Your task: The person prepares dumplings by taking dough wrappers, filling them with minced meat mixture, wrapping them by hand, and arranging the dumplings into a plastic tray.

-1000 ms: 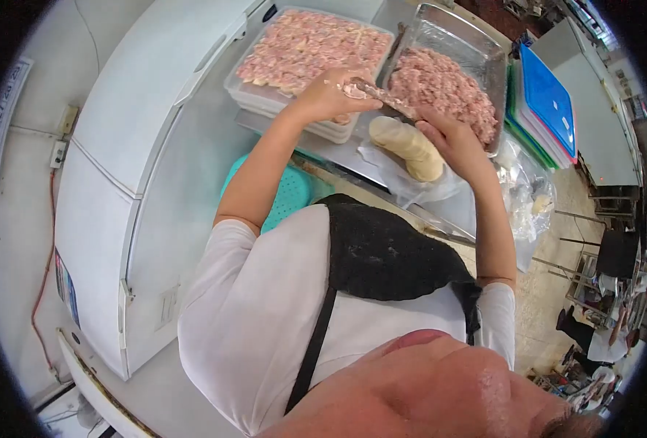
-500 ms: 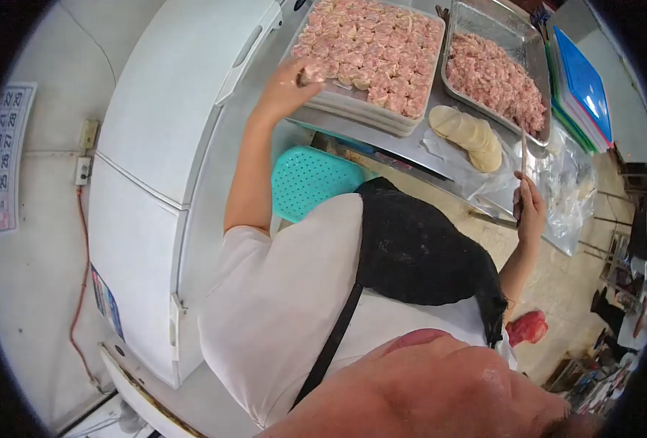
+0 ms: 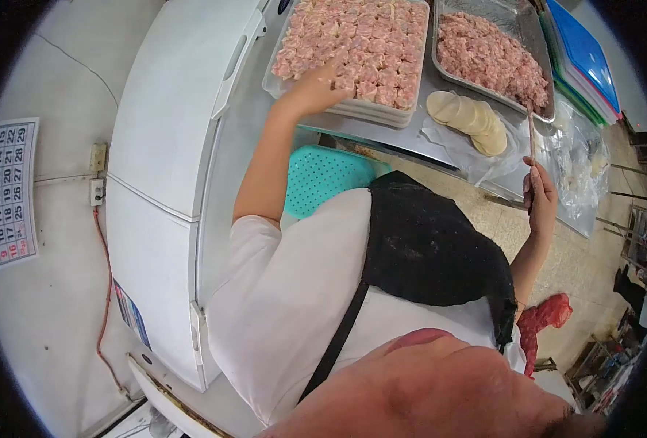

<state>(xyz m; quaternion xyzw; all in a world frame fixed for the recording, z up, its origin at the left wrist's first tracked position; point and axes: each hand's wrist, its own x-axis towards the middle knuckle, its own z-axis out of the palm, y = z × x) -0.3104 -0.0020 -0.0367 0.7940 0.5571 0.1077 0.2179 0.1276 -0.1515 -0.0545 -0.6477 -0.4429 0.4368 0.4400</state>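
My left hand [image 3: 317, 90] reaches over the front edge of a clear plastic tray [image 3: 415, 98] packed with rows of open-topped meat dumplings [image 3: 367, 40]. Its thumb and fingers are bent round a dumpling at the front row, which they mostly hide. In my right hand [image 3: 541, 191] is a thin flat stick [image 3: 532, 135], held upright, its far end at the edge of the minced meat [image 3: 491, 60]. That meat lies heaped in a metal pan [image 3: 434, 55]. Between tray and pan, round pale dumpling wrappers [image 3: 473, 120] lie fanned out on plastic.
Blue, green and white plastic lids or boards [image 3: 582, 47] stand right of the pan. A clear plastic bag [image 3: 579, 164] hangs at the table's right. Beneath the table edge sits a turquoise perforated basket [image 3: 330, 179]. A white refrigerator [image 3: 166, 109] stands at the left.
My left hand has brought the dumpling from the tray's front left corner rightward to the front row. The stick stays in my right hand at the pan's edge. The whole view has shifted slightly.
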